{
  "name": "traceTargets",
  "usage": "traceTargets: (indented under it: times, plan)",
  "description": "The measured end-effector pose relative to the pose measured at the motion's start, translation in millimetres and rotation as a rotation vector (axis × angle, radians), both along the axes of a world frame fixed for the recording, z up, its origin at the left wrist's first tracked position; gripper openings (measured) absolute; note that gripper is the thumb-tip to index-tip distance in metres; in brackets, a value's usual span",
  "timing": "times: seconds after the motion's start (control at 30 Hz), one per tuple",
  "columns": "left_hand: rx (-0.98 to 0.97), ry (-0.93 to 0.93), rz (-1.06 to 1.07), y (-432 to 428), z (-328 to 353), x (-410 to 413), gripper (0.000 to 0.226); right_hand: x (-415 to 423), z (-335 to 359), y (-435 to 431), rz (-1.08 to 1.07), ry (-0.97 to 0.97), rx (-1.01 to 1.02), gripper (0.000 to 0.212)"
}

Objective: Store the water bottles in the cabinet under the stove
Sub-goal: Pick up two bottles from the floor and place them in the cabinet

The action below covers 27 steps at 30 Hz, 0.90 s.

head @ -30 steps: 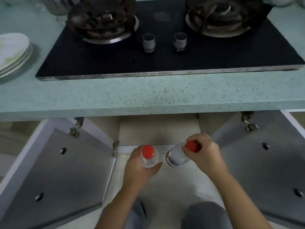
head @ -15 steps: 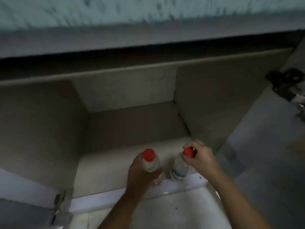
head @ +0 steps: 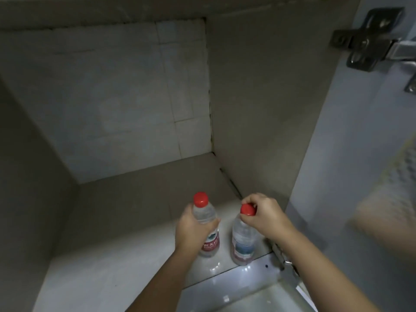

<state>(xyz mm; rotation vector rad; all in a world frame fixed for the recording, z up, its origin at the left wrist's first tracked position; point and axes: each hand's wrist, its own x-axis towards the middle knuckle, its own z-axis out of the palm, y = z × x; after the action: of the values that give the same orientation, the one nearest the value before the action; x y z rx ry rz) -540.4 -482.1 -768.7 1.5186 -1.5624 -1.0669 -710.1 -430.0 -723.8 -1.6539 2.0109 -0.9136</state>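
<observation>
Two clear water bottles with red caps stand upright on the cabinet floor (head: 117,262), close to its front edge. My left hand (head: 191,230) grips the left bottle (head: 206,224) around its upper body; this bottle carries a red label. My right hand (head: 263,218) pinches the red cap of the right bottle (head: 243,242), whose label is blue and white. The two bottles are side by side, a small gap between them.
The cabinet is a bare box with a tiled back wall (head: 117,104) and a right side wall (head: 254,104). An open grey door (head: 351,165) with a metal hinge (head: 369,41) hangs at the right. A pale sill (head: 238,280) runs along the front.
The view has dropped from the stove top into the cabinet. Both bottles have moved forward over the sill and now stand on the cabinet floor, with both hands holding them.
</observation>
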Motion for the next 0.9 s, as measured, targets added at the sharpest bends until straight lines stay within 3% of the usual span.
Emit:
traceTargets:
  times: [0.2, 0.4, 0.63, 0.9]
  plan:
    - [0.027, -0.009, -0.060, -18, -24, -38, 0.046, -17, -16, 0, -0.069, -0.016, -0.050, 0.028]
    - [0.013, 0.013, -0.171, -27, -37, -74, 0.043, -20, -17, 1, 0.036, 0.079, -0.030, 0.032]
    - [-0.011, 0.221, -0.262, -29, -55, -65, 0.054, -15, -18, 6, 0.040, 0.060, -0.055, 0.033]
    - [0.162, 0.320, -0.560, -42, -46, -50, 0.052, -20, -13, 14, 0.030, 0.082, -0.020, 0.033]
